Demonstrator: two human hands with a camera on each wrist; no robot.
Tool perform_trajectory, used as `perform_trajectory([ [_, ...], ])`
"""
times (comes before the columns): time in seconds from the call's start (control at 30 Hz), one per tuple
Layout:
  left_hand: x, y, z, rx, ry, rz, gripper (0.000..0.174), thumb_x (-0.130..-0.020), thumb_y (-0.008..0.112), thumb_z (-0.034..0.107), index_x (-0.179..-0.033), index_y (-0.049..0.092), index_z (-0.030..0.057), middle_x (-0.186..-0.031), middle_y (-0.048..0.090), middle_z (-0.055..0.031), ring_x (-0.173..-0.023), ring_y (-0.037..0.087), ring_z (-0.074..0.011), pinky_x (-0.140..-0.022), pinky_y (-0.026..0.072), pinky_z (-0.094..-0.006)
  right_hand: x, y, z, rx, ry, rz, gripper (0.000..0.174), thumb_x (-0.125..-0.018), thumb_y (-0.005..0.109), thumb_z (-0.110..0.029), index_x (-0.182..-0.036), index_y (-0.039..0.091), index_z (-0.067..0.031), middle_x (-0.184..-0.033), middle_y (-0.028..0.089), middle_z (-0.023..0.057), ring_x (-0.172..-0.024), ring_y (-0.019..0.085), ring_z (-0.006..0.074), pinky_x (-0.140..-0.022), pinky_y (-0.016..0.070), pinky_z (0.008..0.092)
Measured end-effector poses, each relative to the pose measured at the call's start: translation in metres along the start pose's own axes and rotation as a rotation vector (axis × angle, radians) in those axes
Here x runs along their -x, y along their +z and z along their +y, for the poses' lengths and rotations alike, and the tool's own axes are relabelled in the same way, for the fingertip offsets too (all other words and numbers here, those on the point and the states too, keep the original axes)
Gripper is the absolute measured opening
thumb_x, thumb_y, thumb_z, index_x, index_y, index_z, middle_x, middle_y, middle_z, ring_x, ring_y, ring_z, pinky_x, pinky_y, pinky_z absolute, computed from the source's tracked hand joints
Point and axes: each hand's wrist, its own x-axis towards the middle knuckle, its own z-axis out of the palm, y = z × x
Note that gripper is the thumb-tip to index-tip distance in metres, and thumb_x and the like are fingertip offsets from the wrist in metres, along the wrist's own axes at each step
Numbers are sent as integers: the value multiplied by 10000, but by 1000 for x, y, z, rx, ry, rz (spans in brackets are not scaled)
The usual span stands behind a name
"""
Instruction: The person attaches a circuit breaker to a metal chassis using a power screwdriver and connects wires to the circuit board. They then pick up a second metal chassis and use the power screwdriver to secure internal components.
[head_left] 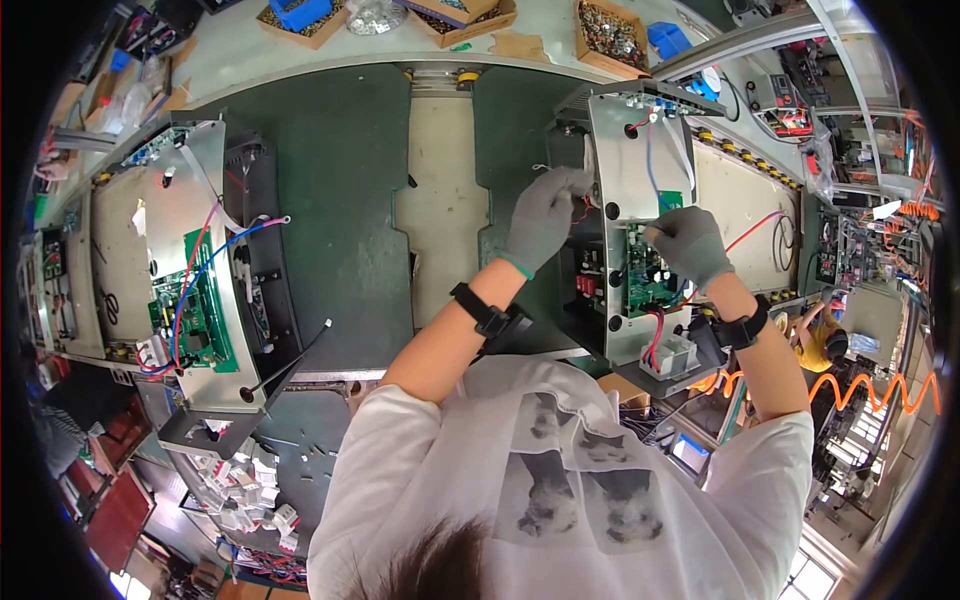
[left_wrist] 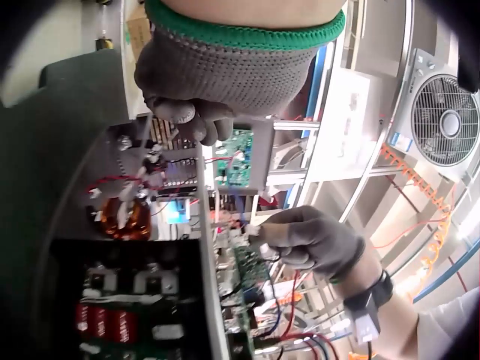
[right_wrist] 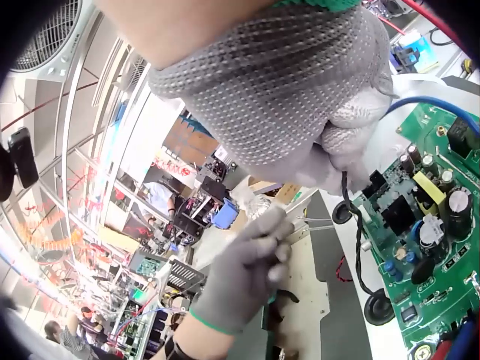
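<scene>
In the head view my gloved left hand (head_left: 543, 215) is at the dark side of the right-hand metal chassis (head_left: 628, 150), fingers curled. A thin white strand (right_wrist: 319, 220) runs from its fingertips in the right wrist view. My gloved right hand (head_left: 688, 243) pinches the end of a black twisted cable (right_wrist: 355, 217) over the green circuit board (right_wrist: 442, 225). That cable comes up through a black grommet (right_wrist: 379, 307) in the metal plate. A white connector (left_wrist: 253, 229) shows at the right fingertips. Below the left hand lies a copper coil (left_wrist: 127, 217) inside the chassis.
A second chassis (head_left: 205, 390) with a board and loose red and blue wires stands at the left. Boxes of small parts (head_left: 610, 38) line the back bench. White connector blocks (head_left: 245, 490) lie in a pile at lower left. An orange coiled hose (head_left: 870, 390) hangs at right.
</scene>
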Motion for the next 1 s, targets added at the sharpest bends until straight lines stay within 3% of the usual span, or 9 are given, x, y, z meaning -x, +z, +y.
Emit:
perform_trajectory([
  [0.13, 47, -3, -46, -112, -53, 42, 287, -854, 440, -14, -1085, 602, 39, -1062, 632, -105, -887, 628, -205, -816, 493, -323, -4, 0, -2, 64, -35, -51, 258, -765, 652, -276, -822, 717, -32, -736, 665, 171, -697, 652, 307, -681, 511, 360],
  [0.2, 61, -3, -56, -441, -139, 38, 314, -842, 484, 23, -1133, 583, 88, -1125, 597, -139, -903, 634, -259, -828, 499, -344, -9, 1, -4, 43, 13, -79, 265, -756, 653, -276, -799, 715, -22, -712, 660, 172, -686, 653, 301, -681, 512, 356],
  [0.3, 67, 0, -51, -525, -282, 8, 414, -827, 523, 52, -1232, 520, 143, -1249, 519, -177, -945, 620, -308, -858, 496, -368, -10, 5, 1, 33, -38, -34, 266, -732, 682, -275, -797, 710, -18, -698, 652, 170, -653, 638, 299, -645, 497, 357],
  [0.53, 64, 8, -58, -515, -160, -43, 618, -817, 538, 52, -1392, 369, 202, -1346, 431, -198, -967, 614, -317, -838, 504, -391, -11, 2, -7, 152, -35, -70, 268, -731, 678, -280, -783, 710, -19, -687, 647, 168, -646, 635, 301, -640, 495, 361],
  [0.63, 65, 9, -64, -580, 55, -27, 651, -824, 536, 54, -1422, 333, 214, -1293, 490, -184, -942, 623, -308, -831, 511, -377, -10, 3, -5, 68, 3, -86, 265, -732, 671, -279, -771, 707, -19, -683, 645, 168, -644, 634, 302, -635, 495, 360],
  [0.7, 66, 10, -63, -459, -161, -194, 650, -832, 533, 57, -1429, 323, 206, -1199, 562, -162, -908, 624, -297, -832, 506, -369, -11, 6, -2, 47, -14, -55, 241, -740, 665, -268, -722, 699, -30, -651, 641, 155, -645, 644, 298, -642, 505, 366],
  [0.8, 69, 14, -66, -427, -252, -184, 623, -832, 543, 56, -1407, 361, 210, -1068, 606, -141, -863, 617, -283, -816, 501, -372, -10, 6, -11, 132, -40, -40, 233, -731, 675, -261, -704, 690, -30, -655, 637, 161, -647, 639, 311, -643, 507, 365],
  [0.93, 70, 14, -66, -319, -151, -114, 556, -833, 565, 81, -1360, 434, 202, -1030, 587, -139, -846, 603, -294, -800, 493, -392, -16, 13, -8, 158, -28, -30, 227, -722, 683, -257, -690, 683, -32, -657, 636, 163, -650, 634, 323, -646, 509, 366],
  [1.0, 69, 12, -54, -536, -241, -113, 441, -837, 583, 106, -1270, 512, 161, -1022, 574, -131, -865, 596, -291, -805, 487, -384, -18, 15, -8, 118, 12, -40, 236, -721, 669, -245, -745, 699, -13, -673, 644, 169, -623, 631, 307, -637, 504, 359],
])
